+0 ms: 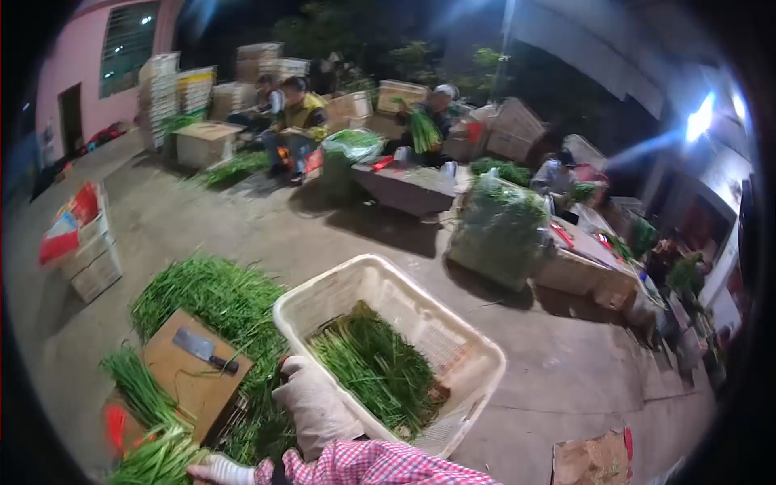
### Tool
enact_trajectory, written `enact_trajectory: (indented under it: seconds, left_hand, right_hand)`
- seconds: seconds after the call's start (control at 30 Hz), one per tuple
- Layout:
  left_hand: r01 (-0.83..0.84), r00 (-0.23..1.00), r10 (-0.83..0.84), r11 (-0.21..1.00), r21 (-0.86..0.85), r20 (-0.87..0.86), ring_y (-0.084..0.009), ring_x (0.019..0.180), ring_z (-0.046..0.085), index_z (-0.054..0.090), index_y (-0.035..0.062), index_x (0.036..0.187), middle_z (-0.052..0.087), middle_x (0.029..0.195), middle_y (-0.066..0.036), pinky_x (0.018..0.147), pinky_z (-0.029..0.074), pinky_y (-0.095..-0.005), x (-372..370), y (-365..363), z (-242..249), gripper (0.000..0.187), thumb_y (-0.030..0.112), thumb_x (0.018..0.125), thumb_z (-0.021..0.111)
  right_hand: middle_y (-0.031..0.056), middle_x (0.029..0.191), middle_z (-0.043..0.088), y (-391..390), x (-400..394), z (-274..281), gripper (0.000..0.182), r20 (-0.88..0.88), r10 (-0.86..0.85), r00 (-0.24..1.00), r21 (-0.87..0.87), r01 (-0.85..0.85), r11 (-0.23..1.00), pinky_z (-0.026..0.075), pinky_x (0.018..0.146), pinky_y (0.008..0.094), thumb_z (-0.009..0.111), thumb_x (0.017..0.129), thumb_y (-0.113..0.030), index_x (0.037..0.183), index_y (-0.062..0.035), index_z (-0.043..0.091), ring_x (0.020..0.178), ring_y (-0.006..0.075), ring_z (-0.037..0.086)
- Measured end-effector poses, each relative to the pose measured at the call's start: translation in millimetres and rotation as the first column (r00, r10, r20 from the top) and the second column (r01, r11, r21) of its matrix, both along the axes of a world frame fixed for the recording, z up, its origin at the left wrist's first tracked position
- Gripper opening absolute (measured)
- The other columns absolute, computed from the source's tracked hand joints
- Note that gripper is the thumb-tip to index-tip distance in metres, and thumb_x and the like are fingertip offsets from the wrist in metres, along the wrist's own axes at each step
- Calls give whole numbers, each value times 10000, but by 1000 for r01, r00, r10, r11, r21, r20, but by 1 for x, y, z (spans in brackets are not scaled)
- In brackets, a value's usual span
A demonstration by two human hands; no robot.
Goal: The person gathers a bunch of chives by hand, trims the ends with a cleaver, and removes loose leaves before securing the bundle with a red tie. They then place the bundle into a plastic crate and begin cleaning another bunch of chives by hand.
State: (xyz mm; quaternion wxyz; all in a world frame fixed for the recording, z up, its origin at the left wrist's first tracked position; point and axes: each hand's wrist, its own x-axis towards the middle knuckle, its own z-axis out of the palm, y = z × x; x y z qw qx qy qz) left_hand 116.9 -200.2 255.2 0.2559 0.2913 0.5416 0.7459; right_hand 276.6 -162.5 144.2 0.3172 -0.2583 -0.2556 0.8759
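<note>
A pink-and-white checked sleeve (380, 465) crosses the bottom of the head view and reaches left to my right hand (222, 470). This hand wears a white striped glove with bare fingertips and is closed on a bunch of chives (158, 457); the frame's lower edge cuts it off in part. My left hand is out of view. Just above lies a brown board (190, 388) with a cleaver (202, 350) on it, its dark handle pointing right. Another bunch of chives (137, 380) rests along the board's left side. Red strips (115, 428) hang beside it.
Loose chives (214, 291) are heaped behind the board. A white plastic basket (388, 263) with chives inside stands on the right, beside a grey cloth-covered shape (315, 408). Flattened cardboard (594, 459) lies lower right. Several people sit among boxes and a bagged heap of greens (501, 230) farther back.
</note>
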Motion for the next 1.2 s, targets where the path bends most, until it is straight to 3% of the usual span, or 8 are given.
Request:
enact_trajectory:
  seconds: [0.13,0.17,0.2,0.23,0.43,0.8,1.07,1.2]
  left_hand:
    - [-184,982,190,963,197,-14,-276,1081,562,518,-18,1233,573,1191,-153,919,475,-473,-92,-13,-44,540,424,932,447]
    - [-56,925,-20,981,188,380,-263,1003,587,570,-2,1136,611,1101,-137,881,487,-446,-97,-13,-35,467,405,925,479]
    - [201,915,-296,924,327,274,-218,987,591,581,14,1165,613,1137,-103,889,489,-375,-110,-16,-47,408,340,956,449]
    - [-89,966,30,971,220,256,-249,924,594,593,22,1058,631,1024,-109,861,478,-423,-83,-12,-30,437,424,894,543]
    - [59,864,-243,918,392,441,-303,1002,600,584,-7,1107,623,1100,-162,910,475,-491,-116,-28,-49,477,404,865,606]
    - [5,878,-176,934,358,446,-298,961,594,594,-4,1019,634,1015,-143,924,460,-475,-131,-54,-70,420,398,902,558]
    - [-352,827,210,916,191,521,-314,1003,589,577,9,1115,614,1110,-155,900,475,-469,-151,-73,-69,481,439,936,458]
    - [-488,773,369,866,112,517,-315,1029,578,568,9,1146,603,1144,-157,919,461,-470,-154,-78,-70,487,433,940,443]
  right_hand:
    - [75,787,651,-5,8,10,274,87,169,982,216,-184,959,526,584,272,591,916,-272,959,-3,624,668,143,616]
    - [100,846,659,-3,7,9,284,21,215,976,159,-215,963,530,601,273,621,897,-242,1032,7,603,694,152,625]
    - [109,851,651,-3,11,11,282,-3,172,985,100,-171,980,531,611,279,643,879,-196,1061,8,575,696,158,624]
    - [112,833,643,-1,14,21,268,37,211,977,169,-215,962,529,615,284,641,877,-165,1063,7,557,686,158,620]
    - [72,710,607,4,27,3,180,-50,377,925,193,-361,912,452,551,262,623,889,-152,986,-6,579,584,145,563]
    - [43,718,637,23,59,-9,206,203,613,763,213,-646,733,480,561,233,676,871,-195,940,-9,620,627,113,607]
    - [2,744,659,45,106,-34,177,640,529,557,397,-830,392,477,649,248,671,872,-208,946,-48,683,697,72,596]
    - [0,721,656,50,111,-31,157,616,578,535,160,-804,573,467,628,256,691,845,-184,903,-38,692,682,81,585]
